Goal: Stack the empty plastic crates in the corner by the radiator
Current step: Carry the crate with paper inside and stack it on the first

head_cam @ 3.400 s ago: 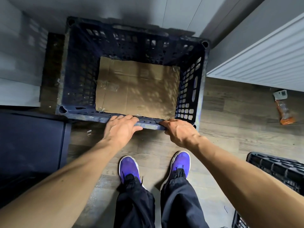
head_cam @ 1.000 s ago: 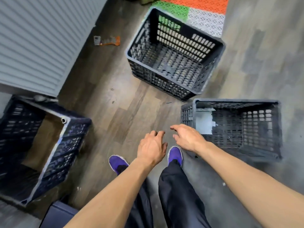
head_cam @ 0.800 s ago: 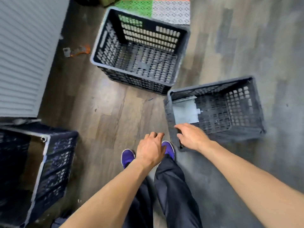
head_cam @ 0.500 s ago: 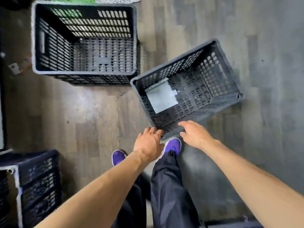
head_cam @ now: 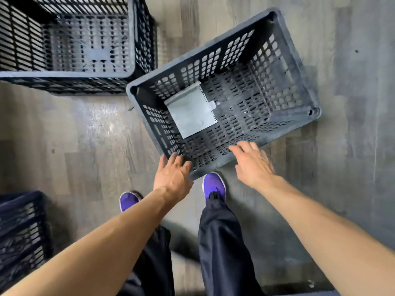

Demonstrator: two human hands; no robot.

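Observation:
A dark grey perforated plastic crate [head_cam: 299, 86] sits skewed on the wood floor right in front of me, with a pale sheet of paper [head_cam: 191, 110] lying inside. My left hand [head_cam: 172, 178] hovers open at its near corner, fingers spread, touching or almost touching the rim. My right hand [head_cam: 252, 165] is open above the near long rim, holding nothing. A second slatted grey crate [head_cam: 68, 75] stands at the upper left, close to the first one's corner. Part of a dark blue crate [head_cam: 23, 231] shows at the lower left edge.
My purple shoes [head_cam: 213, 184] stand right at the near corner of the skewed crate. Grey wood-plank floor [head_cam: 85, 146] stretches between the three crates and to the right of the skewed one. The radiator is out of view.
I turned away from the blue crate in the corner and walked to the skewed grey crate. Both hands have come forward to its near rim, and the crate now looms larger.

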